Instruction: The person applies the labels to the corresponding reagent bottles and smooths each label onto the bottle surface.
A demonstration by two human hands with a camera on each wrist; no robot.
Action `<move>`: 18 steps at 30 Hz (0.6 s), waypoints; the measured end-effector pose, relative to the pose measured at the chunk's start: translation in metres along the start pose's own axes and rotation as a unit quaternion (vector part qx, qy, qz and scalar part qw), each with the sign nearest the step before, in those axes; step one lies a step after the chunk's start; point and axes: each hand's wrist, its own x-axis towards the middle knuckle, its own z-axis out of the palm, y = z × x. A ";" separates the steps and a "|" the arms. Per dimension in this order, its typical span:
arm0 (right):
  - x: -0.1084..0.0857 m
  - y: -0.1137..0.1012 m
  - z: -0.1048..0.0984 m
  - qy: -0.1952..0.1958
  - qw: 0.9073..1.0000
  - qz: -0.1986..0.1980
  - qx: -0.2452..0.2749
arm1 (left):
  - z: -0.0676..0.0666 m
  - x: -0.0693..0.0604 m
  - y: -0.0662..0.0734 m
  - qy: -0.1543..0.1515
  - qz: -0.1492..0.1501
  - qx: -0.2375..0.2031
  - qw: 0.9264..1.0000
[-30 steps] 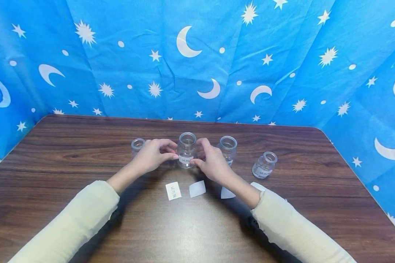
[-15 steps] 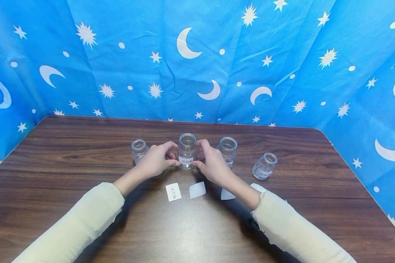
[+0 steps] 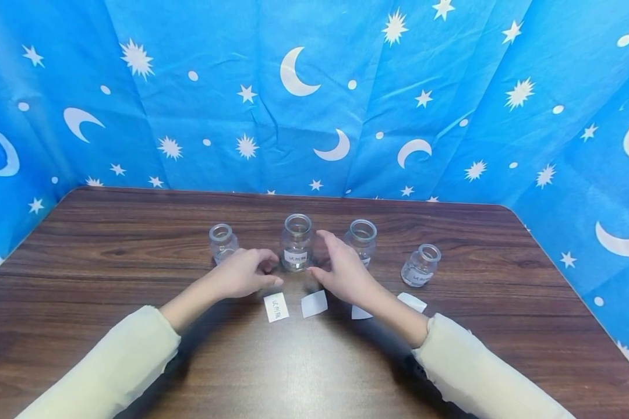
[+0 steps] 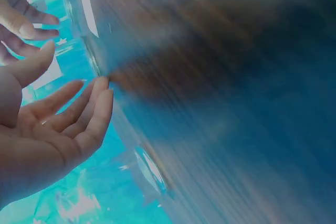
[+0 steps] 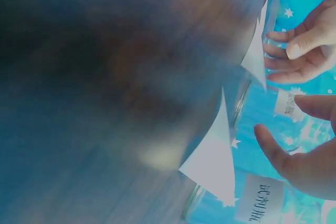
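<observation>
A clear glass jar with a handwritten white label stands upright in the middle of the head view. My left hand is just left of it, fingers relaxed and holding nothing. On the jar's other side is my right hand, thumb and index finger apart with nothing between them. In the left wrist view the left hand has its palm showing and its fingers loosely bent. The right wrist view shows the right hand's thumb and a finger spread near the labelled jar. Whether any finger touches the jar, I cannot tell.
A small jar stands left, partly behind the left hand. To the right are another labelled jar and a small labelled jar. Several paper pieces lie in front, including a written one and a blank-looking one.
My left hand has come away from the middle jar, moving down and left. The right hand's thumb has moved off the label and lower. The jar stays in place.
</observation>
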 end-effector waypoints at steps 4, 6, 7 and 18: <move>-0.011 -0.003 -0.004 0.002 0.999 -0.053 0.003 | -0.001 -0.012 -0.004 -0.028 0.034 0.006 0.999; -0.015 -0.003 -0.004 -0.023 0.997 -0.078 0.012 | 0.000 -0.017 -0.006 -0.033 0.050 0.011 0.998; -0.017 -0.003 -0.003 -0.039 0.995 -0.089 0.017 | 0.000 -0.020 -0.007 -0.032 0.057 0.016 0.998; -0.019 -0.011 0.016 -0.183 0.977 -0.082 0.070 | 0.011 -0.027 -0.008 -0.042 0.098 0.017 0.994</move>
